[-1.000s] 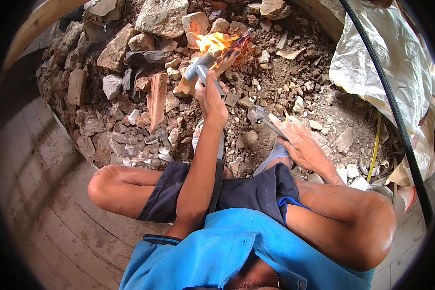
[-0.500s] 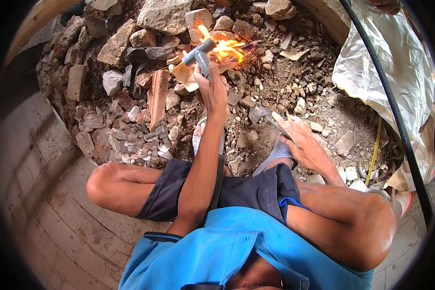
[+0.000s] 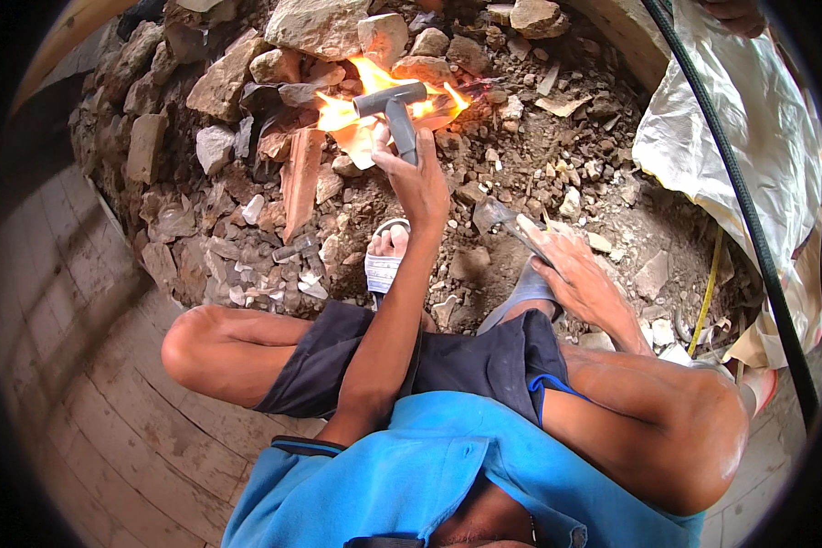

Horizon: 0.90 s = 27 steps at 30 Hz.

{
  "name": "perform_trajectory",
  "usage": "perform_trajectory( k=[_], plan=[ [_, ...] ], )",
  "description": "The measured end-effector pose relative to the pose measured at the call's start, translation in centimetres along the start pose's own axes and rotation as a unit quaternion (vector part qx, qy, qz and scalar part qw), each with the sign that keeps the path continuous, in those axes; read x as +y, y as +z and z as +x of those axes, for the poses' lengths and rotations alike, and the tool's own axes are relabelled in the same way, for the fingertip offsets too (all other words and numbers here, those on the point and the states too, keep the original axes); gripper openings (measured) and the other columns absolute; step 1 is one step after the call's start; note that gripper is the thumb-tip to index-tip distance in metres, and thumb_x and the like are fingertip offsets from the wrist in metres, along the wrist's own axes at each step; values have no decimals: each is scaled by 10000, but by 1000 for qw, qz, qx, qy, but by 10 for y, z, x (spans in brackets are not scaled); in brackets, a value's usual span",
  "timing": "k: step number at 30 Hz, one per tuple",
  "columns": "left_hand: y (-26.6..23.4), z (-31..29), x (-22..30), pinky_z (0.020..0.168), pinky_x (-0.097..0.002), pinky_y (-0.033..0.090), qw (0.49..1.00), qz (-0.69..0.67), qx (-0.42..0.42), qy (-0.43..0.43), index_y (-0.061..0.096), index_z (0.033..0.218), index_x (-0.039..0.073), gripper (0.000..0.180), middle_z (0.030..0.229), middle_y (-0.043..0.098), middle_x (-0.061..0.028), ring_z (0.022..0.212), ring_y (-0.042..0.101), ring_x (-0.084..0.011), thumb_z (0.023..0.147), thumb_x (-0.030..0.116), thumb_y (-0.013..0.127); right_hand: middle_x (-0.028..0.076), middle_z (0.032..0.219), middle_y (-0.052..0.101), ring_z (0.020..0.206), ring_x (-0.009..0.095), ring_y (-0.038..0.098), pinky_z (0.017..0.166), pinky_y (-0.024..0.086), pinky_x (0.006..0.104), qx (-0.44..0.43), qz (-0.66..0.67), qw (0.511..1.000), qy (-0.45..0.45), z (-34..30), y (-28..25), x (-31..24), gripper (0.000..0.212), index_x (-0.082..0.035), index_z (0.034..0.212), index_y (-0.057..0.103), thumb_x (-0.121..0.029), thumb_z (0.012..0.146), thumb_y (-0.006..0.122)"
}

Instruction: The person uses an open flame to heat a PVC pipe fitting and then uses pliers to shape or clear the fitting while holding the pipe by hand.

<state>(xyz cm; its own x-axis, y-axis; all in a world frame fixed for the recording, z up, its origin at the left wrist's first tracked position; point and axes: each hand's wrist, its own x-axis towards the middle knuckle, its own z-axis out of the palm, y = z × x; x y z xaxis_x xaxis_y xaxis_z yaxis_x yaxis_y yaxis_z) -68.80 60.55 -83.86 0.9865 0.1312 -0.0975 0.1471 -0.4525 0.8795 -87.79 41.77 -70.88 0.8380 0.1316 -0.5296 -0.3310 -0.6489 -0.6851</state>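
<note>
rubble (image 3: 530,160), pipe tee (image 3: 395,102) in left hand (image 3: 420,183), flames (image 3: 374,78) edging it, right hand (image 3: 575,269) apart

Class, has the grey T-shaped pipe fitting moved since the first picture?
Yes: the fitting shifted up-picture and slightly right, relative to the long reddish rubble block.

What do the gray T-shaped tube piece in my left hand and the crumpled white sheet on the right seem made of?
Gray T-shaped tube piece: probably rigid plastic, fairly matte, judging by its smooth, even surface; painted metal isn't excluded. Crumpled white sheet: likely thin plastic, slightly glossy, given its highlights and creases.
</note>
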Motion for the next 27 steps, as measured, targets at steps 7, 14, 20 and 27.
perform_trajectory(
  k=[7, 14, 20, 27],
  plan=[
    [-7, -42, 64, 481, -199, 403, 930, -268, -51, -245, 459, 1160, 20, 454, 911, 621, -61, 589, 508, -56, 1040, 444, 563, 285, 1317, 539, 1254, 480, 486, 1170, 284, 541, -15, 25, 1000, 10, 3, -6, -5, 581, -172, 1586, 309, -238, 1040, 496],
    [-21, -26, 80, 457, -207, 400, 626, -615, -209, -430, 477, 1297, -16, 454, 987, 621, -94, 566, 482, -65, 1079, 381, 496, 296, 1374, 516, 1308, 459, 464, 1165, 292, 536, -18, 10, 1000, 20, -3, 2, -2, 552, -145, 1565, 350, -260, 1047, 500],
    [-14, 1, 48, 426, -204, 354, 388, -694, -274, -541, 425, 1386, -63, 437, 1040, 604, -108, 566, 446, -73, 1085, 250, 469, 285, 1365, 529, 1300, 452, 468, 1158, 308, 503, -25, 33, 998, 41, -5, -9, -15, 525, -106, 1541, 382, -256, 1050, 496],
    [0, -8, 17, 383, -202, 322, 463, -654, -252, -543, 462, 1243, 15, 271, 1019, 628, -119, 525, 453, -55, 1095, 239, 424, 262, 1348, 545, 1261, 446, 487, 1132, 334, 485, -23, 32, 999, 27, -10, -7, -15, 510, -72, 1522, 401, -246, 1053, 500]
  ],
)
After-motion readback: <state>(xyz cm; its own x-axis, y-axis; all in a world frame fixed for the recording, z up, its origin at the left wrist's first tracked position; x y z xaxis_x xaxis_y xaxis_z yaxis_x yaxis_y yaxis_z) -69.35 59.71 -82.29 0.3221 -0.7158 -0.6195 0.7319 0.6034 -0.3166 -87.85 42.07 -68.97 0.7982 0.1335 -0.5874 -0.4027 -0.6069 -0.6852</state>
